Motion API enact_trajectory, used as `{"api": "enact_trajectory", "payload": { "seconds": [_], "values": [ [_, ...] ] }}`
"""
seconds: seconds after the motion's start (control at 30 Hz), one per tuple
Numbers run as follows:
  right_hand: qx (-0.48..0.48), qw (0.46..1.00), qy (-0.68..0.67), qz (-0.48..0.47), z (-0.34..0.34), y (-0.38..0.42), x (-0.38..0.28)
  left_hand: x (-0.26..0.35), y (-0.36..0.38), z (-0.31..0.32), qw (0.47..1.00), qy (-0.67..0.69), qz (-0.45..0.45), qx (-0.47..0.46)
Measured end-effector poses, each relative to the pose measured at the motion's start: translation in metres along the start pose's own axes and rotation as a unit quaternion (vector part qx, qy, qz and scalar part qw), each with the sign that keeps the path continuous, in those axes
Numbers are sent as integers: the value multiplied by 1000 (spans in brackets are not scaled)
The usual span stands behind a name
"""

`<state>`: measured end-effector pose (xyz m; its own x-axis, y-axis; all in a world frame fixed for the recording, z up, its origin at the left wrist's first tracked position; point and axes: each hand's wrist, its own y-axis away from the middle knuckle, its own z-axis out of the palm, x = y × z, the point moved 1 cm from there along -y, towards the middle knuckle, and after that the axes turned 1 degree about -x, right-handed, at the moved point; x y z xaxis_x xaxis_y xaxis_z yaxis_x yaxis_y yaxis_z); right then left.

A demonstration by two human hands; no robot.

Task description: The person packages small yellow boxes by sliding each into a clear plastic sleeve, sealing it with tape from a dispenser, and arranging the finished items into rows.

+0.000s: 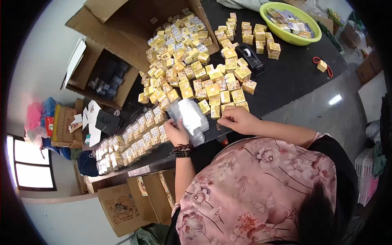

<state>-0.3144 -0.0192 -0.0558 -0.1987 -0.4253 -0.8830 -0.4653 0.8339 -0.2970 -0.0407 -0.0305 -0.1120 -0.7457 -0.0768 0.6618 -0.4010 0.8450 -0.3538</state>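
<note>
My left hand (176,132), with beads round its wrist, is closed on the edge of a stack of clear plastic bags (191,116) at the table's near edge. To its right, my right hand (240,120) has curled fingers with thumb and forefinger close together; whether anything small is between them I cannot make out. Just beyond the right hand are small yellow printed boxes (213,90), loosely piled. Left of the bags, wrapped boxes (141,132) stand in two long rows along the edge.
A large carton (110,32) lies on its side, spilling more yellow boxes. Beside it is a smaller carton (127,83). A black tape dispenser (251,59), a green basin (267,24) of flat cards and red-handled scissors (330,70) are on the black table (286,77).
</note>
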Motion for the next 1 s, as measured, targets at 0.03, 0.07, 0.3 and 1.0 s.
{"api": "enact_trajectory", "payload": {
  "seconds": [0.03,0.07,0.3,1.0],
  "values": [
    [-13,1000,2,2,1,0,-1,-2,0,1,999,-36,20,6],
    [-27,1000,3,5,2,0,-1,-4,-1,3,996,-72,40,14],
    [80,986,-115,89,9,3,-4,27,22,3,930,367,-27,-16],
    [-266,949,-161,61,1,3,15,104,59,-60,881,254,151,-369]
  ]
}}
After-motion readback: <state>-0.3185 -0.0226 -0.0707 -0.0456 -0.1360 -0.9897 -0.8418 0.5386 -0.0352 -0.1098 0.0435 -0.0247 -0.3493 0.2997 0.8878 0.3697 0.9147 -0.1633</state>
